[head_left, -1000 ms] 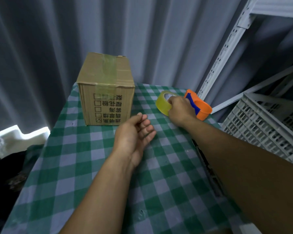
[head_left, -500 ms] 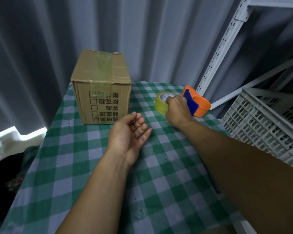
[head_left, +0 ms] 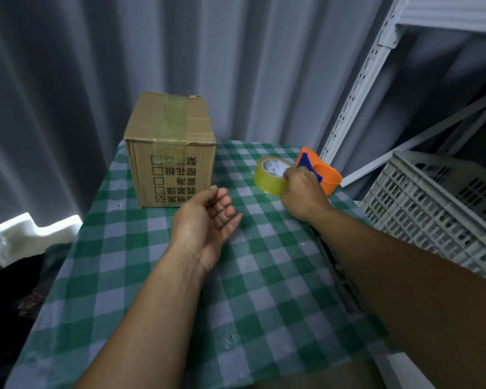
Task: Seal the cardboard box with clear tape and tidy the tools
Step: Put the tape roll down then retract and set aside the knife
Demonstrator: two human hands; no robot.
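A small cardboard box [head_left: 171, 153] stands at the far left of the table, with a strip of clear tape running over its top and down its front. A yellowish roll of clear tape [head_left: 270, 178] lies at the far right, next to an orange and blue tape dispenser [head_left: 324, 175]. My right hand [head_left: 302, 192] grips the roll at its near edge, partly hiding the dispenser. My left hand [head_left: 205, 220] hovers over the cloth in front of the box, palm turned up, fingers apart and holding nothing.
A green and white checked cloth [head_left: 180, 304] covers the table. A white plastic crate [head_left: 438, 209] sits right of the table, below a white metal shelf frame [head_left: 357, 80]. Grey curtain hangs behind. White foam [head_left: 31, 234] lies low on the left.
The view has shifted slightly. My right hand stays on the tape roll beside the dispenser, and my left hand stays open in front of the box.
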